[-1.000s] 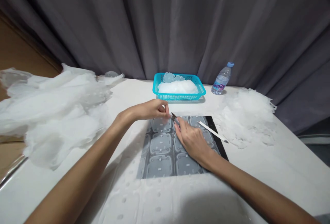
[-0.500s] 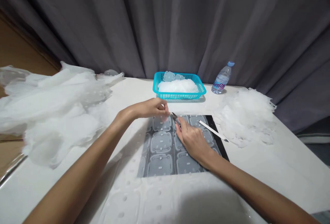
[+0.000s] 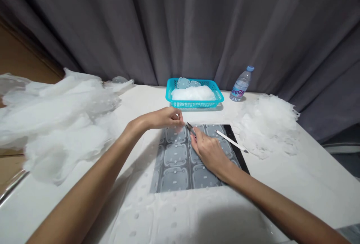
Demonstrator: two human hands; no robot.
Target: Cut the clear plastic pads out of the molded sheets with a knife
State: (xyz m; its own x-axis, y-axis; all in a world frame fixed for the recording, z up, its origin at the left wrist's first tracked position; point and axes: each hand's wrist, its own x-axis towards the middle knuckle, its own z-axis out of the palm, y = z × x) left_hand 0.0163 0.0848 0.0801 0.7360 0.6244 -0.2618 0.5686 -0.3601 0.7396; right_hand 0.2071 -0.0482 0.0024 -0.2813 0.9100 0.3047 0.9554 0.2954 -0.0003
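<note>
A clear plastic sheet (image 3: pixel 176 154) with moulded rounded-square shapes lies over a dark mat (image 3: pixel 241 160) and spreads onto the white table toward me. My left hand (image 3: pixel 170 117) hovers above the sheet's far edge, thumb and fingers pinched together. Whatever it pinches is too small to make out. In my right hand (image 3: pixel 209 147) is a small pointed tool with a dark blade (image 3: pixel 190 126), its tip close to my left fingertips. The right hand's underside rests on or just above the sheet, and its grip partly hides the tool.
A turquoise basket (image 3: pixel 194 104) holding white, clear pieces stands behind my hands. A white pen-like stick (image 3: pixel 232 141) lies at the mat's right. Beyond are a water bottle (image 3: pixel 240 84) and a heap of plastic scraps (image 3: pixel 271 126). A larger translucent pile (image 3: pixel 64 120) fills the left.
Both hands stay nearly in place, with the tool's tip still near my left fingertips. The view has shifted very slightly.
</note>
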